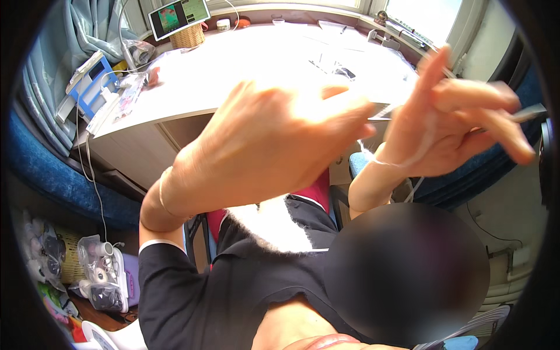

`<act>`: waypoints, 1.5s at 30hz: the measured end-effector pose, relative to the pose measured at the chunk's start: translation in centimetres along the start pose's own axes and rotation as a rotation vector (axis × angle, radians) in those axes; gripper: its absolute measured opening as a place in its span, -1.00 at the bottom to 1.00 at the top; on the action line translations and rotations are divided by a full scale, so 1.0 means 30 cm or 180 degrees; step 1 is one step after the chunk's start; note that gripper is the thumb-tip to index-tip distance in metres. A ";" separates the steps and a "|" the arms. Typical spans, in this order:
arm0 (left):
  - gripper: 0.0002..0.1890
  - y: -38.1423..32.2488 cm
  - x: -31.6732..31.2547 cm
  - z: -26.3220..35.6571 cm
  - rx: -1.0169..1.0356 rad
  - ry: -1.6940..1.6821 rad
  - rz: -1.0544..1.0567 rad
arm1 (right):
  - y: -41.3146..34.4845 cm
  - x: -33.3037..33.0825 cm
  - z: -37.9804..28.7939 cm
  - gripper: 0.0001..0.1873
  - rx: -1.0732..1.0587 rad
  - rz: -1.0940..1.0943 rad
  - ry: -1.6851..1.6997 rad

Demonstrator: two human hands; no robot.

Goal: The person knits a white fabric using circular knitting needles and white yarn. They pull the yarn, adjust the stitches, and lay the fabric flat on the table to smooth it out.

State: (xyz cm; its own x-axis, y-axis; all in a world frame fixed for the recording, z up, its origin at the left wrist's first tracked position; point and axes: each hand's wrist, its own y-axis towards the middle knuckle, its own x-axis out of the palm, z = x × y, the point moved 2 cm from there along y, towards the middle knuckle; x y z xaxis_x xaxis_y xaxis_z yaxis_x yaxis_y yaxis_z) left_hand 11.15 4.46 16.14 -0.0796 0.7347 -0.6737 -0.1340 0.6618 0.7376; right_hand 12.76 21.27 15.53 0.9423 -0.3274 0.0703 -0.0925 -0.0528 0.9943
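My left hand (271, 135) reaches across in front of me, back upward, fingers pinched together. A strand of white yarn (369, 153) runs from beneath its fingertips to my right hand (442, 127) and loops around that palm and wrist. The right palm faces up, fingers spread and blurred by motion. A thin pale tool (529, 113) pokes out between those fingers; its exact kind is unclear. What lies inside the left pinch is hidden. Over my lap is an overexposed white, fuzzy-edged patch (275, 227), either fluffy material or sunlight.
A sunlit white desk (210, 83) curves ahead. On it are a tablet (179, 17) leaning on a wicker basket (187, 37), a blue stand (97, 83), a power strip (103, 113) and papers (337, 33). Bagged items (100, 275) stand low left. A dark blurred disc covers the lower right.
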 end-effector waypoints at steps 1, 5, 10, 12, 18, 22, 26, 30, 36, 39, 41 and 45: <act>-0.94 -0.021 0.008 -0.014 -0.0047 -0.0007 0.0003 | -0.018 -0.003 0.010 -0.70 0.0066 0.0079 -0.0608; -0.94 -0.125 0.060 -0.087 -0.0420 0.0320 0.0060 | -0.136 -0.061 0.101 -0.58 0.0794 0.0041 -0.3491; -0.92 -0.186 0.122 -0.153 -0.0680 0.0271 0.0343 | -0.228 -0.167 0.161 -0.72 0.0963 0.0370 -0.4163; -0.89 -0.203 0.137 -0.173 -0.0661 0.0372 0.0432 | -0.262 -0.188 0.161 -0.74 0.1619 0.0686 -0.3830; -0.86 -0.234 0.165 -0.214 -0.0802 0.0658 0.0460 | -0.300 -0.219 0.197 -0.87 0.1767 0.0948 -0.3824; -0.76 -0.246 0.174 -0.224 -0.1268 0.0234 0.0572 | -0.308 -0.243 0.203 -0.88 0.1758 0.0819 -0.3627; -0.66 -0.267 0.147 -0.237 -0.1586 -0.0244 0.0464 | -0.321 -0.265 0.204 -0.91 0.1590 0.0936 -0.3446; -0.80 -0.342 0.132 -0.295 -0.1925 -0.0908 0.0047 | -0.327 -0.292 0.201 -0.91 0.1315 0.1177 -0.3319; -0.77 -0.355 0.148 -0.300 -0.2160 -0.1130 0.0074 | -0.351 -0.292 0.232 -0.88 0.1636 0.1449 -0.3080; -0.78 -0.326 0.150 -0.297 -0.1985 -0.0958 0.0123 | -0.359 -0.310 0.237 -0.88 0.1675 0.1383 -0.2934; -0.79 -0.299 0.155 -0.298 -0.1718 -0.0790 0.0146 | -0.360 -0.308 0.240 -0.89 0.1694 0.1274 -0.2942; -0.81 -0.260 0.142 -0.300 -0.2166 -0.0572 -0.0109 | -0.364 -0.323 0.215 -0.92 0.1534 0.1490 -0.3153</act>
State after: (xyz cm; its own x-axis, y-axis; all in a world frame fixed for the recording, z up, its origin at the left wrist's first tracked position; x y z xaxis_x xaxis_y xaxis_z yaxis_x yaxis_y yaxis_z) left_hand 2.96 1.08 7.09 0.0924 0.7671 -0.6348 -0.7262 0.4881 0.4842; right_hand 2.55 18.94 3.48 0.1469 -0.9825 0.1148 -0.6708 -0.0136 0.7415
